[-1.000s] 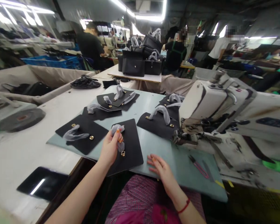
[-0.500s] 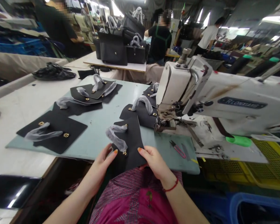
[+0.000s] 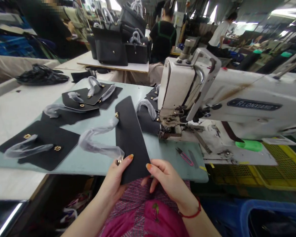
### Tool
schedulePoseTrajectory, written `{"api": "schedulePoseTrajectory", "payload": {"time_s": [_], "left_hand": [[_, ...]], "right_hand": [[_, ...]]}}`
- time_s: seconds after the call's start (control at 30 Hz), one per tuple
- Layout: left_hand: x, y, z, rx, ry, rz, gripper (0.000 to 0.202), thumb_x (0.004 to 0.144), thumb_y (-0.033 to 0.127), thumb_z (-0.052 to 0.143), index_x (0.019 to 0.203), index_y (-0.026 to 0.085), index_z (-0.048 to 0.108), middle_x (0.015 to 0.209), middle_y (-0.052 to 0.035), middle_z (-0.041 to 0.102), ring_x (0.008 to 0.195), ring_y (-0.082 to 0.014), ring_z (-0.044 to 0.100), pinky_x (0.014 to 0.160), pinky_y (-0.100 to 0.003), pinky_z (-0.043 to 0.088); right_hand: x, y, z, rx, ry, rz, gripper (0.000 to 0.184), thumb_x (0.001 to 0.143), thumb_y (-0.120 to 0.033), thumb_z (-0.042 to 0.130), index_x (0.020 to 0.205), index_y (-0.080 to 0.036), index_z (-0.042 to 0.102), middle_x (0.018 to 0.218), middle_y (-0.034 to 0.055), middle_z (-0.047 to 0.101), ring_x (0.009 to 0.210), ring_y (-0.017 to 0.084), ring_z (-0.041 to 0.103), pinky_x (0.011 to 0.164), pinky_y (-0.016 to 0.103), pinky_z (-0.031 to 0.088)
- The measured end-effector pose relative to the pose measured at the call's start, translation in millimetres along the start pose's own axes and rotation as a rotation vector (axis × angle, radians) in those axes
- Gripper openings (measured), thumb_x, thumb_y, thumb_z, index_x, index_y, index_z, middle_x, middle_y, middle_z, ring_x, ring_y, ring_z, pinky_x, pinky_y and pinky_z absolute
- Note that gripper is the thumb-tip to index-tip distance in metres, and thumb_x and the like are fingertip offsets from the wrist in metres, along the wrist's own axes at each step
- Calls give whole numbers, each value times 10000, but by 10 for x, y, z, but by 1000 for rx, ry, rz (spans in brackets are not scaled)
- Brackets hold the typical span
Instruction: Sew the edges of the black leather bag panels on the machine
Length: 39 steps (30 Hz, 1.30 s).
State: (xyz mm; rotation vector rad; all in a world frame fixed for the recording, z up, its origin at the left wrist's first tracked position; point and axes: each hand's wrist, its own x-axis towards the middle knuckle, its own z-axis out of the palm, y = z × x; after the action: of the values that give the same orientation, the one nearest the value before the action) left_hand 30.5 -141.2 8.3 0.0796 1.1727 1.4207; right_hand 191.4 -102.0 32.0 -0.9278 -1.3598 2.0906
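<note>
I have both hands at the near edge of the blue-green mat (image 3: 88, 167), on one black panel (image 3: 129, 141), and I read the step in hand as holding and angling that single piece. My left hand (image 3: 114, 174) grasps its near-left side, thumb laid on the face close by the near gold fitting (image 3: 119, 162) and the other fingers mostly out of my sight. My right hand (image 3: 166, 176) pinches the near-right edge, thumb tip over the border, with the remaining fingers loosely curled below; how hard either one squeezes, I cannot tell. The panel sits between a similar panel (image 3: 56, 135) on the left and the sewing machine (image 3: 177, 89) on the right, its near end reaching past the mat over the checked cloth (image 3: 132, 196) on the lap. Its long axis runs away from the body, the far end leaning slightly left, and the face looks tipped rather than flat; whether the far end touches the mat I cannot make out. The wrapped handle (image 3: 98, 148) bows out leftward from the near fitting and the far gold fitting (image 3: 116, 115), both along the panel's left side. From here, I judge that any turn of the piece calls for both hands working together, the right steering the edge and the soft loop left free of its neighbours. The pink-handled snips (image 3: 186, 159) lie on the mat to the right, apart from both hands.
</note>
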Motion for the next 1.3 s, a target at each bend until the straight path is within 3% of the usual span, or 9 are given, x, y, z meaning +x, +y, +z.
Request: {"api": "schedulePoseTrajectory", "payload": {"time_s": [0.17,0.4,0.57,0.7,0.9,1.07,1.2,1.3], "left_hand": [[204,151,197,71,-15,78,433,528,287,881,878,124,685,711,-43,735,607,-174,692,575,-225,569],[658,180,405,155,-54,71,427,542,273,877,877,123,659,719,-25,730,584,-135,660,540,-188,534],[1054,210,569,209,-111,107,445,584,269,863,950,131,650,792,-47,748,599,-143,661,557,-212,534],[1255,235,668,247,-218,125,540,600,300,860,1067,137,644,938,-79,756,738,-192,698,686,-287,569],[1312,257,719,296,-184,167,422,569,280,873,915,141,676,827,-32,751,676,-158,673,632,-236,539],[1335,268,693,333,-238,159,429,613,309,848,967,148,667,872,-41,755,708,-166,675,664,-247,530],[1318,369,658,458,-338,66,460,665,367,821,1032,128,681,891,-77,760,778,-189,690,715,-255,535],[1260,488,625,587,-418,-79,459,681,392,813,1036,124,698,959,-112,758,846,-206,695,734,-268,556]], "right_hand": [[-34,-1,-78,-88,148,-71,432,926,-504,512,803,-118,662,729,64,686,561,101,606,439,148,444],[317,125,-243,-81,319,-117,462,937,-525,483,767,-118,619,656,56,684,437,68,543,382,141,329],[574,124,-419,-41,416,-128,478,916,-550,503,792,-111,645,596,37,656,415,68,525,390,156,314],[667,108,-506,-30,480,-138,463,918,-532,503,782,-113,647,576,35,654,412,71,522,399,162,312],[688,118,-535,-61,498,-182,451,942,-468,474,709,-119,637,571,46,665,411,68,535,419,164,332],[684,97,-517,-80,507,-199,418,949,-447,473,767,-117,654,581,38,673,409,68,539,415,158,342],[679,65,-500,-125,532,-210,399,955,-417,472,764,-116,651,573,31,667,406,65,529,418,154,352],[683,56,-475,-172,576,-236,379,954,-390,479,742,-121,641,579,28,667,415,66,529,444,157,387]]}}
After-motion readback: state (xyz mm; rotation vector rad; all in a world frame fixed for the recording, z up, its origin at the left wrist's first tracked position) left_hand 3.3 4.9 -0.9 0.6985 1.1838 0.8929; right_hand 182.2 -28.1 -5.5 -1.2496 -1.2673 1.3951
